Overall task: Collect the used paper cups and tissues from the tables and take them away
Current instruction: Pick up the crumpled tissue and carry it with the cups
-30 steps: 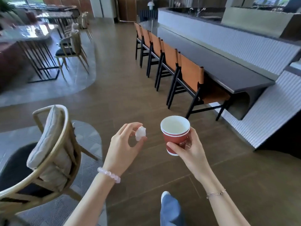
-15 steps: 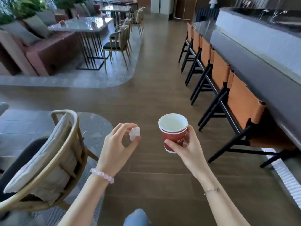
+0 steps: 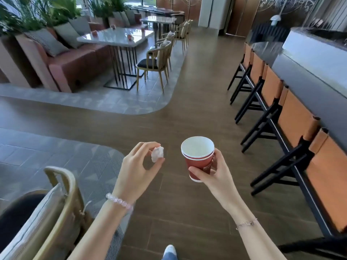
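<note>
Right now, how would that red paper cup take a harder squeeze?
The red paper cup looks empty, so probably light. Its paper wall would likely dent under a firmer grip from the right hand. A doubled rim hints at two nested cups, perhaps stiffer.

Tissue (image 3: 157, 154) left of cups (image 3: 197, 164), seemingly nested; stools (image 3: 294, 124) right

cup (image 3: 198, 160): matt red paper, white inside. tissue (image 3: 157, 154): crumpled white paper. floor (image 3: 187, 113): wood-look planks, satin. table (image 3: 116, 36): glossy stone-look top. stools (image 3: 293, 121): black frames, tan leather-look backs.
</note>
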The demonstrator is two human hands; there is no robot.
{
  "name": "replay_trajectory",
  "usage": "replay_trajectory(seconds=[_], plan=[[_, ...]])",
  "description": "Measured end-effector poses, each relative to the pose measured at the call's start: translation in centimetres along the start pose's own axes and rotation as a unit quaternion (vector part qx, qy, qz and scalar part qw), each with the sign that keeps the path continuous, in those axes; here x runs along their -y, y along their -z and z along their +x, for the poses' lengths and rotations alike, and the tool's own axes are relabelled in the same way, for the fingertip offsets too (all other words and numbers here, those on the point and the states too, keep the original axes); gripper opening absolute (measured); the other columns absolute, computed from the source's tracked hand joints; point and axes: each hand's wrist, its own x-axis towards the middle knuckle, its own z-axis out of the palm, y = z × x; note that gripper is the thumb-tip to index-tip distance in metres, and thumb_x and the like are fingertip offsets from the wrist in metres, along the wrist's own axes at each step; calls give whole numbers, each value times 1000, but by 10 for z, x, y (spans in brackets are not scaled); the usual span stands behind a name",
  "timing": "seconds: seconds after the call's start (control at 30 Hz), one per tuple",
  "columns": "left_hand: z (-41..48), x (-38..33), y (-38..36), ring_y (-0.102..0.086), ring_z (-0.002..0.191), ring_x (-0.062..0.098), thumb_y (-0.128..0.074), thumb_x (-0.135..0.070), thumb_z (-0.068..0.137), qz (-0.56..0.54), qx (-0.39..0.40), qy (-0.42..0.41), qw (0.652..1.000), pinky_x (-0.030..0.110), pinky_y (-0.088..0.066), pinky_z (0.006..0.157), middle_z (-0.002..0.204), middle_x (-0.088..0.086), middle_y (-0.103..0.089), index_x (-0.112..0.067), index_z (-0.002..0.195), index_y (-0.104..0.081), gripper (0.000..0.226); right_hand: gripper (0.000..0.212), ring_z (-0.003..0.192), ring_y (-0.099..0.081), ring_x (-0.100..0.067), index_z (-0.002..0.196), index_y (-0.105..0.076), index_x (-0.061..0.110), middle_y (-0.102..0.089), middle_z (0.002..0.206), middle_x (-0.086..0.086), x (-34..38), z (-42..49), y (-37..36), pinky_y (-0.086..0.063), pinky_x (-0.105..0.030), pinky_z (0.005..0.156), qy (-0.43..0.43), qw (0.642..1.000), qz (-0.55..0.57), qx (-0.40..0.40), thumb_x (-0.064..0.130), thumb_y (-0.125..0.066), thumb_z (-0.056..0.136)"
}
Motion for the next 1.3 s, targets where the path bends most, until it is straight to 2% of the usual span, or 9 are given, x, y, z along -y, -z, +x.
replay_trajectory(seconds=[0.1, 0.37, 0.43, 0.57, 0.7, 0.87, 1.03, 1.17, 1.3], plan=[[52, 28, 8, -61, 84, 4, -66, -28, 78, 15, -25, 8, 1000, 20, -48, 79, 98, -14, -63, -22, 101, -64, 23, 62, 94, -65, -11, 126, -48, 22, -62, 111, 1, 8, 66, -21, -52, -14, 64, 9, 1000, -3, 23, 4, -77, 74], [140, 115, 43, -60, 85, 4, -67, -26, 79, 57, -118, 81, 988, 8, -43, 79, 98, -11, -64, -19, 102, -65, 24, 66, 90, -62, 4, 126, -47, 22, -62, 114, 2, 7, 224, -113, -50, -10, 68, 18, 990, -25, 136, 5, -79, 71], [160, 143, 51, -60, 87, 4, -72, -21, 79, 67, -142, 105, 982, 6, -41, 81, 100, -8, -64, -17, 102, -65, 24, 66, 91, -62, 4, 125, -47, 23, -62, 114, 3, 1, 265, -143, -50, -12, 71, 22, 986, -28, 165, 6, -80, 70], [206, 200, 72, -59, 87, 3, -72, -23, 78, 110, -191, 144, 965, 5, -41, 80, 98, -9, -64, -18, 101, -65, 25, 65, 100, -61, -4, 123, -46, 29, -62, 115, 7, -11, 351, -208, -49, -14, 79, 32, 972, -30, 231, 11, -81, 70], [264, 252, 105, -60, 86, 3, -76, -14, 76, 149, -238, 184, 942, 3, -39, 79, 98, -8, -64, -19, 99, -65, 26, 65, 99, -62, -7, 123, -47, 28, -62, 113, 7, -8, 435, -280, -49, -12, 75, 33, 954, -5, 297, 8, -80, 71], [317, 302, 148, -61, 83, 5, -75, -14, 76, 198, -284, 214, 913, 13, -46, 82, 97, -8, -64, -17, 100, -65, 26, 60, 88, -62, 6, 119, -49, 27, -64, 107, 9, 5, 515, -367, -48, -9, 74, 38, 930, 12, 366, 3, -78, 72], [353, 351, 176, -61, 84, 4, -70, -30, 77, 218, -309, 234, 896, 13, -46, 82, 97, -8, -64, -15, 101, -64, 29, 58, 91, -62, 3, 119, -50, 23, -64, 105, 9, 5, 568, -439, -49, -12, 76, 27, 902, 19, 430, 2, -78, 72], [379, 397, 205, -61, 84, 4, -73, -24, 78, 233, -321, 252, 883, 17, -47, 82, 97, -8, -64, -14, 102, -64, 28, 60, 82, -62, 9, 122, -49, 20, -63, 105, 5, 1, 604, -502, -48, -10, 72, 25, 890, 19, 455, -1, -77, 72], [406, 455, 245, -60, 85, 4, -64, -40, 77, 245, -339, 260, 870, 18, -48, 80, 97, -10, -63, -18, 103, -64, 34, 61, 82, -62, 10, 121, -49, 21, -63, 107, 4, -3, 642, -576, -49, -10, 70, 28, 877, 18, 480, -1, -77, 72]])
